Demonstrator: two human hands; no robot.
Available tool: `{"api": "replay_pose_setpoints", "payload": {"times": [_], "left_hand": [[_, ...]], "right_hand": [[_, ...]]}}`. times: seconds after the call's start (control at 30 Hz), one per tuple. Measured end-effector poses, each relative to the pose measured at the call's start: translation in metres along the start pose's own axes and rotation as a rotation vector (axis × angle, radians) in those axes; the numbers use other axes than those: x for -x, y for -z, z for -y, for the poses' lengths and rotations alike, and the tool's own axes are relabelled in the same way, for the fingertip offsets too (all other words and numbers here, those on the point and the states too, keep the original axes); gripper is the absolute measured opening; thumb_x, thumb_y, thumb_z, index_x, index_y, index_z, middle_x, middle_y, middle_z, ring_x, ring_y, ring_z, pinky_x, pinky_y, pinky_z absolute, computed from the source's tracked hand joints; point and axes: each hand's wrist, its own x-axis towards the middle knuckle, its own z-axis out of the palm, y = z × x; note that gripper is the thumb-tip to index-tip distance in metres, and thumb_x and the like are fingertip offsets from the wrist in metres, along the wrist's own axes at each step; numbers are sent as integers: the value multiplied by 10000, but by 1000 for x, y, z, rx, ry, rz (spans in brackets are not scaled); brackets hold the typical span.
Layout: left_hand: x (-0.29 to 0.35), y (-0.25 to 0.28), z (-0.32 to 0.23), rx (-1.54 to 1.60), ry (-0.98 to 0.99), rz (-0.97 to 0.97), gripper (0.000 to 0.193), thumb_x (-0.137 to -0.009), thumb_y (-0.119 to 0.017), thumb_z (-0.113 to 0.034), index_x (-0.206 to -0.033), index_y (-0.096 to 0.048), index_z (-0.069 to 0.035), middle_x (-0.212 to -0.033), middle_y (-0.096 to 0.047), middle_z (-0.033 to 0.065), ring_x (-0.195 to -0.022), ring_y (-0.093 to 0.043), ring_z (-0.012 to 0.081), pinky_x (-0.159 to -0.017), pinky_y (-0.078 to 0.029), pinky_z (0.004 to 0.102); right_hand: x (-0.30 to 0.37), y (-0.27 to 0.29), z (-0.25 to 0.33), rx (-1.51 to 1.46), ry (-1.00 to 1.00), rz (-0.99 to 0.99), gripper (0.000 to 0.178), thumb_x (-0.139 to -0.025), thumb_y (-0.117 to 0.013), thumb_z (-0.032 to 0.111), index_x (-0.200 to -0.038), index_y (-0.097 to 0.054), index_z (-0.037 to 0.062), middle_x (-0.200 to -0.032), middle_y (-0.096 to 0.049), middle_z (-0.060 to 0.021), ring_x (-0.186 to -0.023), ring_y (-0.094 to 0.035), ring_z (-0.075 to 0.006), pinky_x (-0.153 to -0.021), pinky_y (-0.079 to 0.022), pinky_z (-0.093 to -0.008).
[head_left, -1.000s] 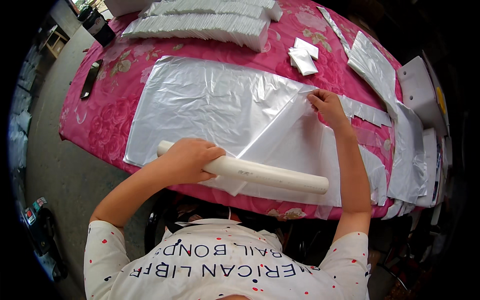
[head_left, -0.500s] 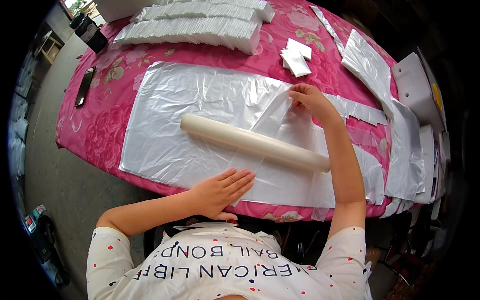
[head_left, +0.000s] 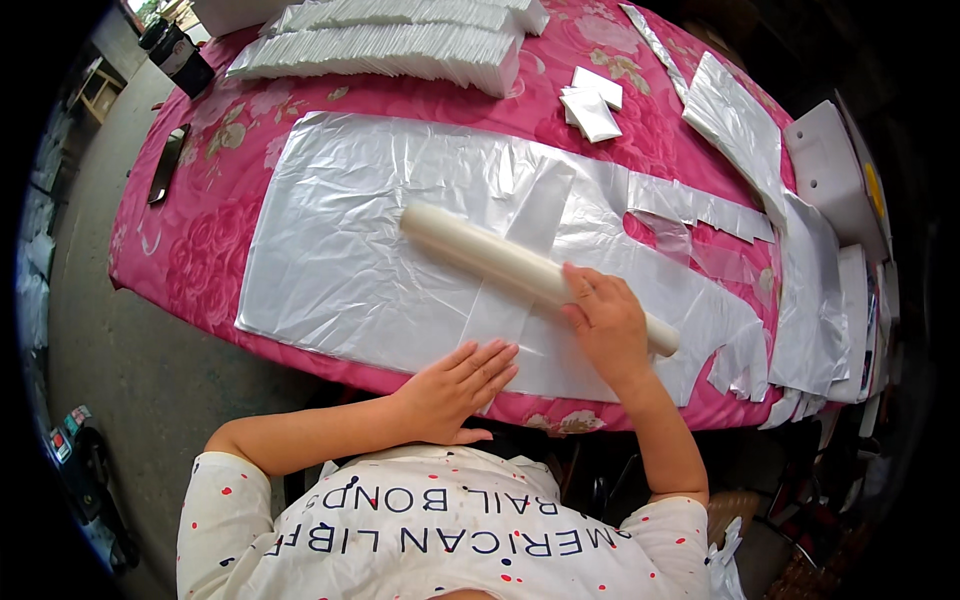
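On a table draped in a pink floral cloth [head_left: 200,270], a person in a white spotted shirt works over a large translucent white plastic bag [head_left: 370,240] spread flat across the middle of the surface. At nine o'clock of the sheet, a dark flat handset-like object [head_left: 166,177] lies on the cloth, and at eleven o'clock, at the table's far corner, stand dark bottles [head_left: 178,52]. At twelve o'clock, rows of stacked folded white bags [head_left: 400,45] run along the far edge. The left hand [head_left: 455,385] rests at six o'clock of the sheet, palm down and fingers spread flat on the plastic near the table's front edge, gripping nothing. A cream-coloured roll of plastic film [head_left: 500,262] lies diagonally on the bag, running from its centre toward four o'clock. The right hand [head_left: 605,325] sits on the roll's lower end, fingers curled loosely over the top of it, pressing rather than fully closed around it. Two small folded white packets [head_left: 592,100] lie at one o'clock. Further right, loose plastic bags [head_left: 740,120] and cut strips trail toward the three o'clock edge, where a white box [head_left: 830,170] stands just beside them.
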Motion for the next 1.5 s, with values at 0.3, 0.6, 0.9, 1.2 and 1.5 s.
{"api": "replay_pose_setpoints", "payload": {"times": [0.3,0.6,0.9,1.2,1.5], "left_hand": [[-8,18,32,168,-237,50,844,-766,-579,-445,-1384,-247,25,-1473,-201,169,-1376,-174,282,-1107,-144,428],[-3,-7,-7,-161,-119,61,664,-794,-487,-300,-1370,-316,-15,-1454,-264,152,-1366,-214,272,-1106,-143,443],[0,-13,-8,-211,-123,16,627,-810,-453,-277,-1368,-326,-20,-1474,-234,132,-1369,-205,270,-1101,-149,421],[19,-6,7,-37,-157,-127,457,-818,-487,-181,-1234,-479,6,-1348,-423,151,-1260,-397,256,-1058,-305,382],[10,13,31,313,-248,-363,439,-784,-571,-166,-1196,-518,-23,-1259,-509,131,-1161,-493,254,-1017,-369,374]], "right_hand": [[21,39,-95,102,-337,-209,442,-788,-609,46,-1222,-546,94,-1112,-589,-119,-987,-534,-315,-862,-435,-381],[19,17,17,-212,105,132,475,-678,-661,24,-1139,-597,122,-1061,-600,-76,-991,-521,-279,-880,-414,-375],[-99,-22,-50,-200,101,-1,432,-730,-634,32,-1151,-591,119,-1117,-589,-82,-1030,-508,-307,-916,-393,-382],[-59,-11,-12,-357,285,146,527,-638,-505,-113,-1137,-563,45,-1223,-511,-143,-1128,-469,-347,-958,-398,-400],[21,-19,41,-315,281,184,485,-657,-598,21,-1140,-567,43,-1181,-542,-129,-1115,-496,-294,-927,-426,-381]]}}
